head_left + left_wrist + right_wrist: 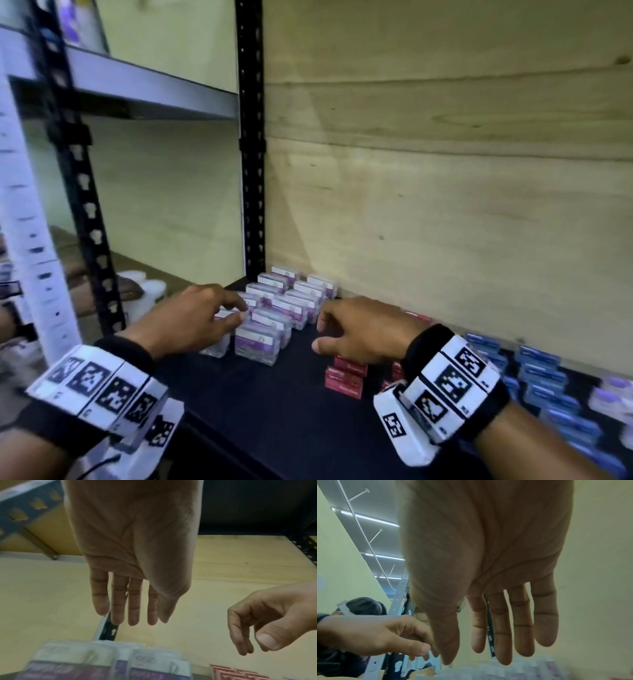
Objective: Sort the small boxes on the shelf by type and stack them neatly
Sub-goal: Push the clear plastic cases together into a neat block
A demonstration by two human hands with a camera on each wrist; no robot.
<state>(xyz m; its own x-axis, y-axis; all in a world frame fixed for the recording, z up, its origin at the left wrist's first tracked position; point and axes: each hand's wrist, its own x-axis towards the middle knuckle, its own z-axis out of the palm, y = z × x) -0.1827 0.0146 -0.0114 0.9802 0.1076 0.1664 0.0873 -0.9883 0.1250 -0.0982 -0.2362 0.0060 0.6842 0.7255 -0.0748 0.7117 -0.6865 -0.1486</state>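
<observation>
Dark shelf [274, 411] against plywood back wall [445, 171]; purple boxes [274, 308] far left, red boxes [344, 375], blue boxes [541, 377] right, too blurred to count. My left hand [191, 318] and right hand [359, 329] hover, fingers apart, empty.

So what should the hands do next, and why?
Probably lower the left hand onto the near purple boxes and nudge them square. Both hands hang empty, the right hand over the red boxes, and that near row looks uneven.

You wear a black wristband [455, 387] on each bare forearm, ringed by white blocks [102, 383] printed with black square tag markers; your left hand [185, 320] and right hand [363, 330] are ungloved
</observation>
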